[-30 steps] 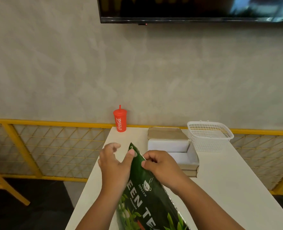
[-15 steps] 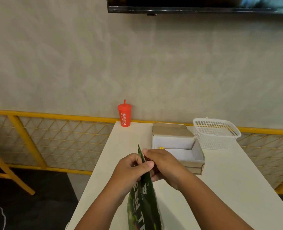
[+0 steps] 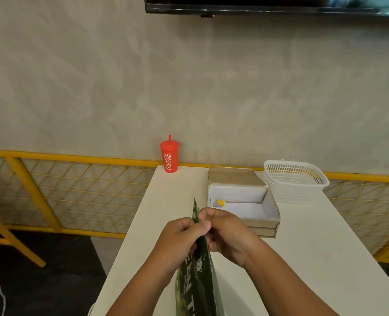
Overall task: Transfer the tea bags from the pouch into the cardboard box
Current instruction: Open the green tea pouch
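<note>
The green tea pouch point(image 3: 200, 281) stands edge-on over the near part of the white table point(image 3: 314, 247), its top corner poking up between the two hands. The left hand point(image 3: 179, 238) pinches the upper edge from one side and the right hand point(image 3: 227, 233) grips it from the other, knuckles close together. Just beyond them sits the open cardboard box point(image 3: 271, 205), with a small yellow tag point(image 3: 220, 202) inside it. A white plastic basket point(image 3: 294, 181) stands beside the box, and a red Coca-Cola cup point(image 3: 169, 156) stands by the wall.
</note>
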Tool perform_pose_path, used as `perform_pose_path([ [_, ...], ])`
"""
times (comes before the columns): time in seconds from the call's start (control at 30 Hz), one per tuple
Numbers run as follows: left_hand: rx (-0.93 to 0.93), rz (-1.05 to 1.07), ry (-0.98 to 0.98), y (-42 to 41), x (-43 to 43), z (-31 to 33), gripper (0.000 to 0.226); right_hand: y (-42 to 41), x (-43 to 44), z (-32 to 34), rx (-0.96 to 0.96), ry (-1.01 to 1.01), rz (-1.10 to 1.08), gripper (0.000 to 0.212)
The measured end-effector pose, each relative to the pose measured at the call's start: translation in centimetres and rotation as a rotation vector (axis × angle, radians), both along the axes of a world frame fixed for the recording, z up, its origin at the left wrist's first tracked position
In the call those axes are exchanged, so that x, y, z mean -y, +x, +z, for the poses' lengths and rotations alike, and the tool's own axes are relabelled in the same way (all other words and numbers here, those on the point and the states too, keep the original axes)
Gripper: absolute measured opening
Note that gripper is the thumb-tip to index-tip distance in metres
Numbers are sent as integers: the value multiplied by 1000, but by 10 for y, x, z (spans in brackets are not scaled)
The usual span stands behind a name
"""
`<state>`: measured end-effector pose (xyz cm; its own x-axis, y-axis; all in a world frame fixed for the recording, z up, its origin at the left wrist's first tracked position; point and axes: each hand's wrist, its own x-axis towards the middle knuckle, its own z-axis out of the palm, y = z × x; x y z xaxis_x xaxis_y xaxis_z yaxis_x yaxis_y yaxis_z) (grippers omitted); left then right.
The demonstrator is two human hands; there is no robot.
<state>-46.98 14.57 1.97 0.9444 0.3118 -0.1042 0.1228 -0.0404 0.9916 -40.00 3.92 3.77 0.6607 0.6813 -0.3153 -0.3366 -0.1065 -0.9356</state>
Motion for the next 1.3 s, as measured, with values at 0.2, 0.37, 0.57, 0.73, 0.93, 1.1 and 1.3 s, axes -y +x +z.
perform_pose_path([
  [0.2, -41, -67, -11, -3, -4, 5, 26, -5, -2, -7, 29, 58, -18, 31],
  [0.37, -11, -142, 51, -10, -5, 8, 36, -11, 1, 6, 187, -62, -27, 29],
  [0.57, 48, -158, 46, -17, -2, 6, 35, -17, 16, 18, 372, -248, 116, 20],
  [0.73, 74, -130, -12, -18, 1, 6, 30, -26, 25, 17, 413, -282, 203, 20],
  [0.93, 28, -83, -28, -18, 4, 7, 31, -28, 30, 15, 334, -178, 189, 31],
  [1.1, -119, -143, 56, -21, -1, 22, 27, -29, 27, 10, 364, -146, 143, 32],
  [1.3, -188, -313, 70, -36, -8, 29, 34, -34, 25, 6, 333, -114, 151, 34],
])
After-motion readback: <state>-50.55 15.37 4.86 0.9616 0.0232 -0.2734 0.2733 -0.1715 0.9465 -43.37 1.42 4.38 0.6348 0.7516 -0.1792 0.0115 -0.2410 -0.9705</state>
